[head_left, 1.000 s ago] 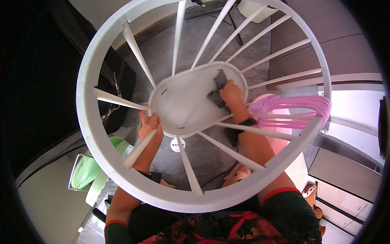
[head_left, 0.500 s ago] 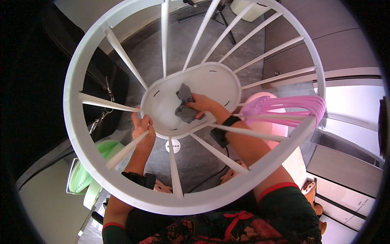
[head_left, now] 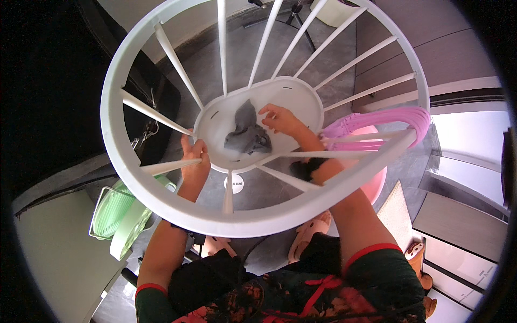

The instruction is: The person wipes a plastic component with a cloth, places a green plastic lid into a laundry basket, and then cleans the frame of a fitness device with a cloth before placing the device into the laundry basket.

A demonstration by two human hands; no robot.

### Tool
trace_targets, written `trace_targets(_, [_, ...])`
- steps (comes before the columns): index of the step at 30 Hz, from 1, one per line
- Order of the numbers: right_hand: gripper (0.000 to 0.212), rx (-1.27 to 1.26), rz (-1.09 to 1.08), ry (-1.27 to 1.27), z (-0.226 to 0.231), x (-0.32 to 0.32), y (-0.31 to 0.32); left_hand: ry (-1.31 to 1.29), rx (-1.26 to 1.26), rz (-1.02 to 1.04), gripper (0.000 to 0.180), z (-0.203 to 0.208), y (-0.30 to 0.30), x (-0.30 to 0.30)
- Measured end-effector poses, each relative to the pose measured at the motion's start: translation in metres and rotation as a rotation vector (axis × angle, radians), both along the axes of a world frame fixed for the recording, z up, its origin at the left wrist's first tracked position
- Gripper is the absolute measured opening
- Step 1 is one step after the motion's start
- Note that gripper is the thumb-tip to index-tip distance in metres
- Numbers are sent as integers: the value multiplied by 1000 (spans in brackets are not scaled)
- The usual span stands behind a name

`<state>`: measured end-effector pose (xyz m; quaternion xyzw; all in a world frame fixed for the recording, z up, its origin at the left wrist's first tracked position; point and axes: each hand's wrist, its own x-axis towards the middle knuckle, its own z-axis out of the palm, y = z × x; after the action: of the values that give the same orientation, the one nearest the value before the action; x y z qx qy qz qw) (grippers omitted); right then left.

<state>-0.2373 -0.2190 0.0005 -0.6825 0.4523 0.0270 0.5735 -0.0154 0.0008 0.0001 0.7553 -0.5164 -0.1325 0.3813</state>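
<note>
In front of me stands a tall white slatted basket (head_left: 237, 226) with an oval base tray (head_left: 301, 107). A crumpled dark grey cloth (head_left: 245, 132), perhaps a small garment, lies on that tray. Beside the cloth, my right hand (head_left: 283, 121) hovers with fingers parted and slightly bent, holding nothing. My left hand (head_left: 195, 164) reaches low at the basket's left side, its fingers curled round the edge of the tray by a slat. Part of its grip is hidden. A bundle of pink plastic hangers (head_left: 371, 126) hangs over the basket's right rim.
Green hangers (head_left: 113, 212) sit in a wire-framed holder at left. A pink tub (head_left: 377, 183) stands behind the right slats. The base of a black stand (head_left: 296, 21) is at the back, near a pale bin (head_left: 331, 13). Dark cabinets (head_left: 425, 43) line the right.
My right hand has let go of the grey cloth and lifted off it; the cloth now lies spread more on the tray. My left hand stays at the tray's edge. The view has shifted slightly.
</note>
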Motion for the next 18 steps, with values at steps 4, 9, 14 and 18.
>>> trace_targets(4, [42,-252,182,-156,-5,1,6,15,53,17,12,-2,-1,0])
trace_targets(9, [54,-515,442,-72,-23,6,20,-43,45,0,12,-2,-2,-1])
trace_targets(14, [54,-433,410,-22,-23,12,21,-55,20,39,13,0,2,2])
trace_targets(18, [42,-532,421,-7,-30,10,25,-82,51,30,11,-1,2,-1])
